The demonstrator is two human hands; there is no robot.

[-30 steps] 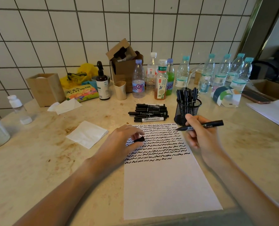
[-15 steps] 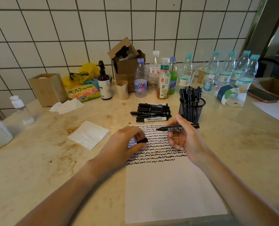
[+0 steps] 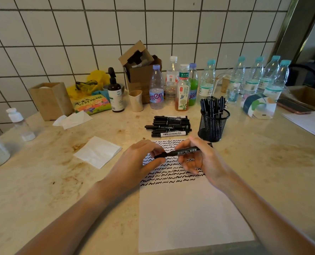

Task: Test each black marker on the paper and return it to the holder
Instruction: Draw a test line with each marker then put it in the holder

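With a pile of markers (image 3: pixel 168 126) lying at twelve o'clock and the mesh holder (image 3: pixel 213 125) at one o'clock, both hands hold one black marker (image 3: pixel 187 151) level over the scribbled paper (image 3: pixel 190 208), left hand (image 3: pixel 141 160) pinching its cap end, right hand (image 3: pixel 201 157) gripping the barrel, whose white label I cannot read.

Matt white paper (image 3: pixel 190 214) lies on a smooth, stained stone-look counter (image 3: pixel 42 181) beside a black wire-mesh holder (image 3: pixel 213 126).

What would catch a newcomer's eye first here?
Both hands meet mid-table over the paper: the right hand grips a marker, the left hand pinches its cap end. Black squiggle rows fill the paper's top; loose markers and a mesh holder sit just behind.
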